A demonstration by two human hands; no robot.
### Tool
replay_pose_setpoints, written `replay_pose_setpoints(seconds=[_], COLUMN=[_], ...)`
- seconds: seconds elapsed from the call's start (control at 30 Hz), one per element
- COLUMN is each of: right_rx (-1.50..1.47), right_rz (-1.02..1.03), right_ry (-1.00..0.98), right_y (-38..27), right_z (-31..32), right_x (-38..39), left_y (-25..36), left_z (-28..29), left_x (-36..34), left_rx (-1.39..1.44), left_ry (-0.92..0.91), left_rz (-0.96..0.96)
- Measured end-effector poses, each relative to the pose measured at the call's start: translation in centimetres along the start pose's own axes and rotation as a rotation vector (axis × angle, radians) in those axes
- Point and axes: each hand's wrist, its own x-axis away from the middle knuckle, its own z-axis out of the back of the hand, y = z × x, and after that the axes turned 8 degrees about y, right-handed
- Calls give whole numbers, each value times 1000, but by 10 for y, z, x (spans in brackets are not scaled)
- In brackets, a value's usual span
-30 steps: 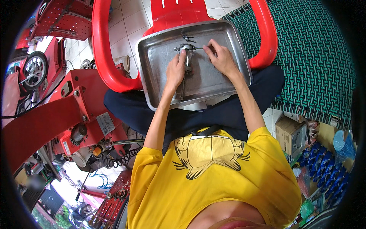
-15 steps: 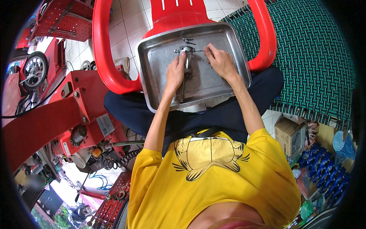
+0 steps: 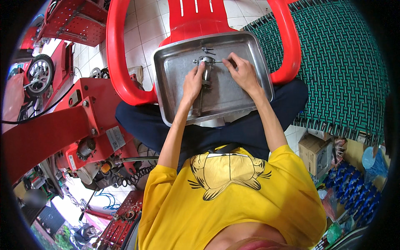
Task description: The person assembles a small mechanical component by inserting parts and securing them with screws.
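Note:
A shallow steel tray [image 3: 161, 96] rests on a red plastic chair, in front of my crossed legs. Inside it lies a small grey metal machine part [image 3: 206, 60] with a rounded top and a stem toward me; its exact kind is unclear. My left hand [image 3: 192, 84] grips the part from the left, thumb on its top. From the right, my right hand [image 3: 243, 74] pinches the end of a thin metal rod [image 3: 218, 61] that meets the part's side. Small dark metal pieces [image 3: 208, 51] lie just beyond. A long thin rod [image 3: 200, 102] lies nearer me.
The red chair's arms [image 3: 117, 54] rise on both sides of the tray. At left stands a red machine frame [image 3: 50, 131] with a coiled hose. A green-and-black woven mat [image 3: 333, 62] spreads on the right, with a cardboard box [image 3: 313, 152] below it.
The view has shifted slightly, so the tray and chair sit a little lower and farther right. Both hands keep their hold; the right hand's fingers have changed position slightly at the rod.

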Motion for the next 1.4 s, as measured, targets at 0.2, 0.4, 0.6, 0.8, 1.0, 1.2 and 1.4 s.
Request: replay_pose_setpoints(seconds=[0.2, 0.4, 0.6, 0.8, 1.0, 1.2, 1.4], right_rx=[168, 236, 164, 98, 41, 164, 159], right_rz=[-1, -152, -214, -171, -219, -180, -131], right_ry=[-109, -191, -128, -97, -302, -167, -241], right_y=[-22, -40, -36, -37, -28, -36, -27], right_z=[27, 32, 30, 31, 37, 27, 28], right_x=[24, 71, 87, 90, 85, 85, 72], left_y=[29, 44, 41, 39, 39, 23, 34], left_z=[15, 31, 27, 25, 25, 23, 24], left_x=[9, 11, 27, 36, 36, 25, 28], left_rx=[-44, -344, -368, -359, -337, -314, -308], left_ry=[-154, -342, -342, -278, -269, -295, -314], left_rz=[-32, -103, -123, -77, -29, -34, 36])
